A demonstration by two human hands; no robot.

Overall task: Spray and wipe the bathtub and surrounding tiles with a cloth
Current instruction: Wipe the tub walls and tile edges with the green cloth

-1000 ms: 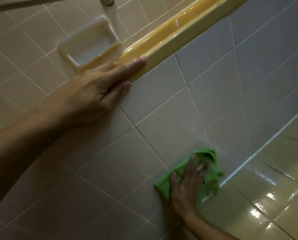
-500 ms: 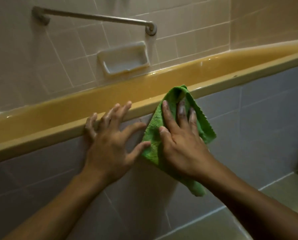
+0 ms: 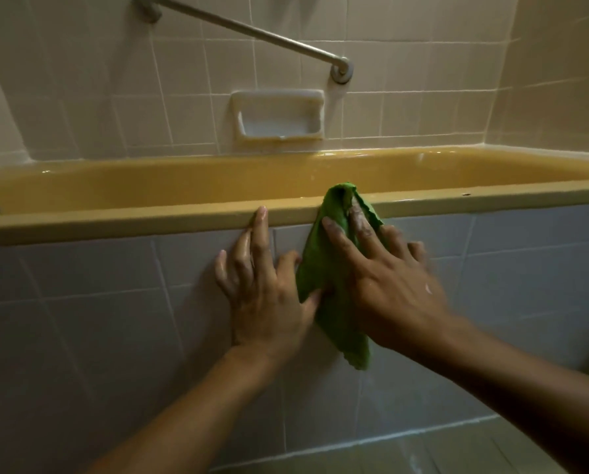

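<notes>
A yellow bathtub (image 3: 183,186) fills the width of the view. Its far ledge and inner wall glint wet, which suggests spraying there is already done, though no spray bottle is in sight. The wall tiles (image 3: 190,97) above show no streaks that can be read either way. Work now centres on the grey front tiles (image 3: 81,319) below the tub's near rim (image 3: 115,222). The patch under the hands is being wiped, while the long runs to either side and the strip down to the floor (image 3: 423,453) probably remain.

A slanting grab rail (image 3: 252,32) and a recessed soap dish (image 3: 279,118) sit well above, out of the way. The green cloth (image 3: 324,265) hangs flat against the front tiles, its top lapping onto the rim. The right hand (image 3: 395,292) presses it there with straight, soapy fingers, holding nothing else. The left hand (image 3: 269,302) lies spread and flat on the tiles just beside, one fingertip reaching the rim and the thumb touching the cloth's edge. The overhanging rim stops upward strokes; sideways the tiles run open both ways.
</notes>
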